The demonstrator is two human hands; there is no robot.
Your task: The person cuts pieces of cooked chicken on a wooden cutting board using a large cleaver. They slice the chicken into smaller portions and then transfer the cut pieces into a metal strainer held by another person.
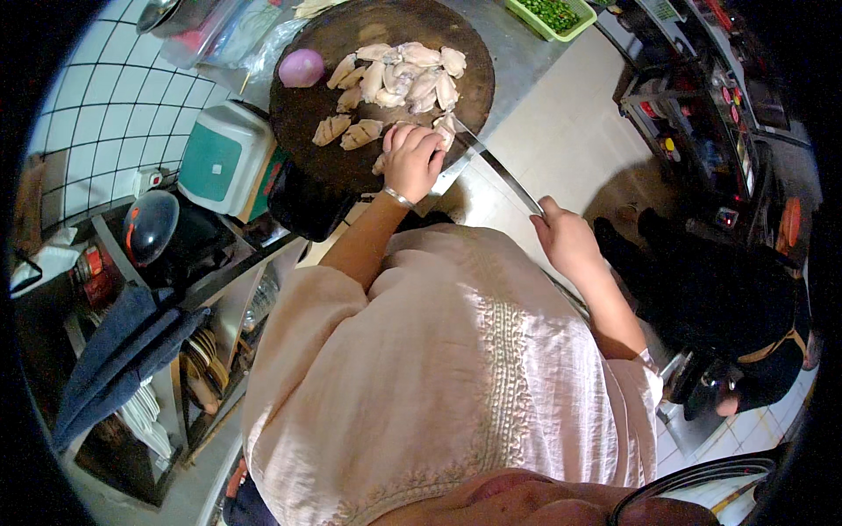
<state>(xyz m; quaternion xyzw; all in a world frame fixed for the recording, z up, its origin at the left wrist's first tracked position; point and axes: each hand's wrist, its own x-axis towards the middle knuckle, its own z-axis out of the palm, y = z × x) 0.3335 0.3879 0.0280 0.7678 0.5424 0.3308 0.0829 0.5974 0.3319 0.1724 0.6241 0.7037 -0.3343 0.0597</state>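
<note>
A pile of raw chicken wing pieces (411,75) lies on a round wooden chopping block (296,131). My left hand (413,161) rests with bent fingers over the block's near part, against a wing piece (445,131); what lies under the palm is hidden. My right hand (567,240) grips the handle of a large knife (503,172), its blade reaching up and left to the same piece. Two wing pieces with cuts across them (362,134) lie left of my left hand. At the block's upper left sits a peeled purple onion (301,68).
A green basket of chopped green vegetables (579,20) stands on the metal counter (520,59). Left of the block are plastic bags (230,46) and a green-and-white container (217,161). A person in dark clothes (717,296) is at the right. Shelves line both sides.
</note>
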